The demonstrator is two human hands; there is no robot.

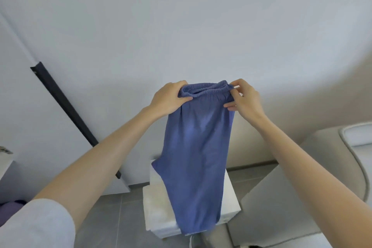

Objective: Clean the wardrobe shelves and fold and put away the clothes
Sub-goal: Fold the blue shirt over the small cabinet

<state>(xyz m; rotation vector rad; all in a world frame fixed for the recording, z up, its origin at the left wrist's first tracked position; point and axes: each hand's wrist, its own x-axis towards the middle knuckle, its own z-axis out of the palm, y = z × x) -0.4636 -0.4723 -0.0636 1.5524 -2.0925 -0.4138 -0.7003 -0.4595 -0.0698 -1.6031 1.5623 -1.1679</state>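
- Item in hand: one pair of blue trousers (pixel 198 147), held up in the air at the centre of the view, in front of a plain white wall.
- Left hand (pixel 171 96): its fingers (pixel 182 84) are curled over the 9 o'clock end of the elastic waistband (pixel 205 88) and grip it.
- Right hand (pixel 244 99): fingers and thumb pinch the 3 o'clock end of the waistband.
- Garment state: it hangs full length toward 6 o'clock, unfolded, with the legs lying one over the other. The hem hangs in front of a white box (pixel 155 203); whether they touch cannot be told.
- Surroundings: a purple cloth (pixel 11 210) lies at 8 o'clock; a beige armchair (pixel 281 197) stands at 4 o'clock.
- Progress, as a judgement: the fold on this garment has not begun. Folding and putting away remain. No wardrobe shelf is in view, so the cleaning status cannot be determined.
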